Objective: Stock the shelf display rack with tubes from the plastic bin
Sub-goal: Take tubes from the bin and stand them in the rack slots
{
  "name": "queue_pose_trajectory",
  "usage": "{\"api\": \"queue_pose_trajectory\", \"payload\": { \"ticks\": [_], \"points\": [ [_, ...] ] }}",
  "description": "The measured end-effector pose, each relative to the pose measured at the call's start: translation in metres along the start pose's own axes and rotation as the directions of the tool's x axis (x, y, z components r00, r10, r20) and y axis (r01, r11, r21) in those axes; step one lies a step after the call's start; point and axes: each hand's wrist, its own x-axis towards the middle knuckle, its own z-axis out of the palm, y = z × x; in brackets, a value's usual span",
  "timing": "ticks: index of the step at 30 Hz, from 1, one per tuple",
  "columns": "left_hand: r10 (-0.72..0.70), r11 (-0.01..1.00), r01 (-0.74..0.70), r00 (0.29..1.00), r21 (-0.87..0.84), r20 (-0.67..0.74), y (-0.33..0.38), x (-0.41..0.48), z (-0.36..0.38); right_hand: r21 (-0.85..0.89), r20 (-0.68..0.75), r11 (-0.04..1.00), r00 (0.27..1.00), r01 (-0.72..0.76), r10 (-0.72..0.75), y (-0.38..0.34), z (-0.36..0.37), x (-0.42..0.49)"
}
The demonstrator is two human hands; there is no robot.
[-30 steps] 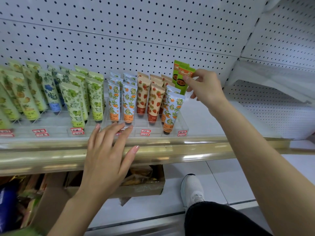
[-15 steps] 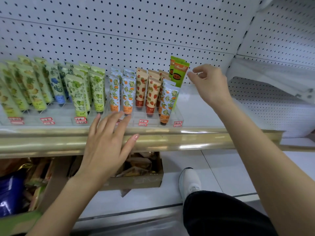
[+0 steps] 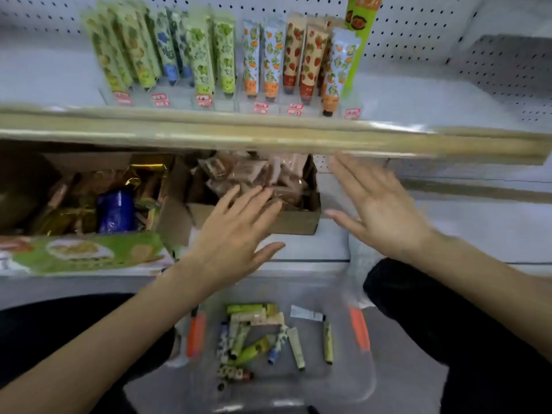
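A clear display rack (image 3: 227, 101) on the upper shelf holds rows of printed tubes, with a tall green tube (image 3: 357, 40) standing at its right end. Below, between my knees, a clear plastic bin (image 3: 343, 380) with orange latches holds several loose tubes (image 3: 254, 342). My left hand (image 3: 236, 231) and my right hand (image 3: 379, 204) hover in the air between the shelf edge and the bin, both with fingers spread and holding nothing. The picture is blurred by motion.
A gold-coloured shelf edge (image 3: 268, 135) runs across above my hands. Under it, a cardboard box (image 3: 295, 222) of brown packets and a green carton (image 3: 83, 252) with a blue pack (image 3: 115, 210) sit on the lower shelf. My dark trouser legs flank the bin.
The view has tipped down to the bin. My right hand left the green tube standing in the rack and dropped below the shelf edge; my left hand came off the shelf front.
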Motion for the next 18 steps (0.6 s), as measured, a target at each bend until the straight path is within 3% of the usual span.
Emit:
{"api": "queue_pose_trajectory", "payload": {
  "ticks": [3,7,10,13,16,18],
  "points": [
    [0.022,0.999,-0.019,0.997,-0.043,0.08,0.01,-0.041,0.04,0.05,0.174,0.998,0.984,0.034,-0.043,-0.015,0.044,-0.023],
    [-0.016,0.995,0.041,0.967,-0.094,0.255,0.014,-0.091,0.095,0.232,0.401,0.97,0.916,-0.072,-0.028,-0.037,0.108,-0.052],
    [-0.097,0.979,0.152,0.932,-0.133,0.349,0.016,-0.123,0.127,0.282,0.617,0.931,0.787,-0.232,0.01,-0.052,0.164,-0.083],
    [-0.265,0.911,0.364,0.878,-0.196,0.398,0.017,-0.147,0.155,0.304,0.747,0.84,0.66,-0.449,0.082,-0.067,0.213,-0.116],
    [-0.447,0.773,0.579,0.787,-0.259,0.426,0.022,-0.164,0.183,0.289,0.856,0.697,0.503,-0.657,0.12,-0.077,0.253,-0.146],
    [-0.564,0.617,0.725,0.679,-0.306,0.47,0.028,-0.17,0.198,0.239,0.897,0.598,0.409,-0.765,0.164,-0.075,0.294,-0.17]
  ]
}}
